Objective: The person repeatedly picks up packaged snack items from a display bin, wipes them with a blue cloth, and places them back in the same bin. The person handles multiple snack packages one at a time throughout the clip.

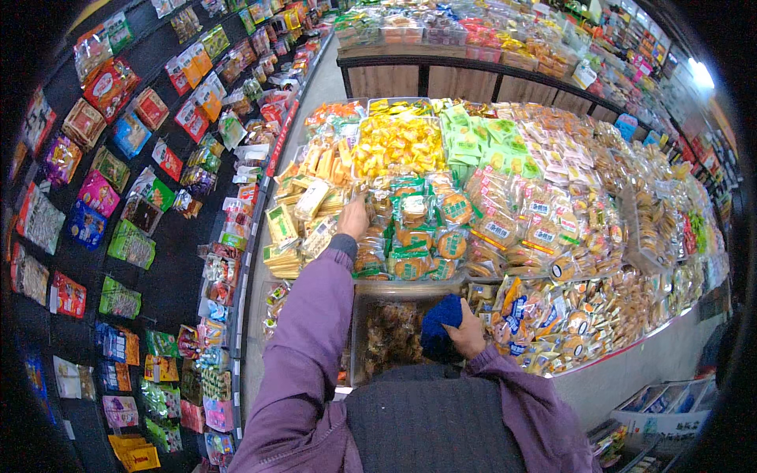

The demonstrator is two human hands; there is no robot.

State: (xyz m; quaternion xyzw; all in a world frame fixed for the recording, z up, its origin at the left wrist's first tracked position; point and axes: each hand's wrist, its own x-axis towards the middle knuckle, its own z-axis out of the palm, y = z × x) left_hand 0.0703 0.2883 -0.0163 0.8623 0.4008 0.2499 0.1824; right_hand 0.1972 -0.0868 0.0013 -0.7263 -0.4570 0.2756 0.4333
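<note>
My right hand (469, 332) grips a bunched dark blue cloth (440, 325). The cloth hangs over the right part of a clear plastic bin (369, 290), which holds dark brown wrapped pieces (391, 334). Further forward, my left hand (353, 217) reaches to the border between pale yellow wrapped snack packets (313, 200) and round biscuits in clear and green wrappers (412, 236). Its fingertips blend with the packets, so whether they pinch anything is unclear. Yellow-wrapped sweets (399, 145) fill the bin just beyond it.
Hanging snack bags (133, 243) cover a black display rack on the left, with a lower shelf (227, 284) along the narrow aisle. More packaged biscuits (544, 216) extend right. A wood-panelled counter (384, 81) stands behind. A white carton (662, 423) sits low at right.
</note>
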